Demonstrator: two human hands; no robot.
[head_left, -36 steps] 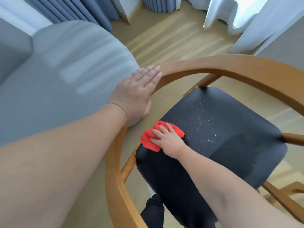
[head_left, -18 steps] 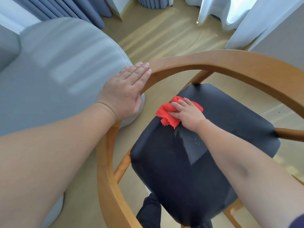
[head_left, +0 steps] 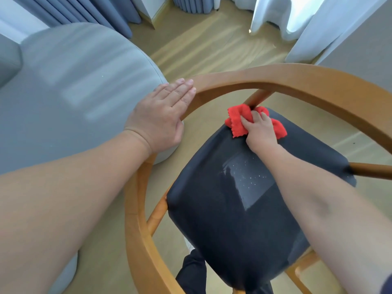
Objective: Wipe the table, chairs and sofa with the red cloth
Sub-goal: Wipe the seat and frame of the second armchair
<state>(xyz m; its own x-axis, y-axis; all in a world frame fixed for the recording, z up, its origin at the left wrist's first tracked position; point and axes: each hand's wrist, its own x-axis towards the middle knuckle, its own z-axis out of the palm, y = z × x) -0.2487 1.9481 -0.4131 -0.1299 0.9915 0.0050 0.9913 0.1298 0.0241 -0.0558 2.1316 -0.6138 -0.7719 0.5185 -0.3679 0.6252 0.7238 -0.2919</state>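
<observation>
Right hand (head_left: 259, 130): grip closed over the cloth (head_left: 237, 123), fingers curled into the bunched fabric and pressing it onto the seat (head_left: 222, 209). The cloth sits at the seat's far corner, touching the foot of a wooden post (head_left: 257, 97) that rises to the rail (head_left: 297, 79).

Left hand (head_left: 163, 113): grip wide and holding nothing, fingers straight and together, lying flat on the curved rail of the chair.

Seat: dark, with a paler patch of white specks (head_left: 248, 177) near its middle, just beside the right forearm.

Sofa (head_left: 74, 92): grey, just left of the chair, its rounded end close to the rail under the left wrist.

Floor (head_left: 201, 49): light wood. Blue curtains (head_left: 95, 13) hang beyond the sofa.
</observation>
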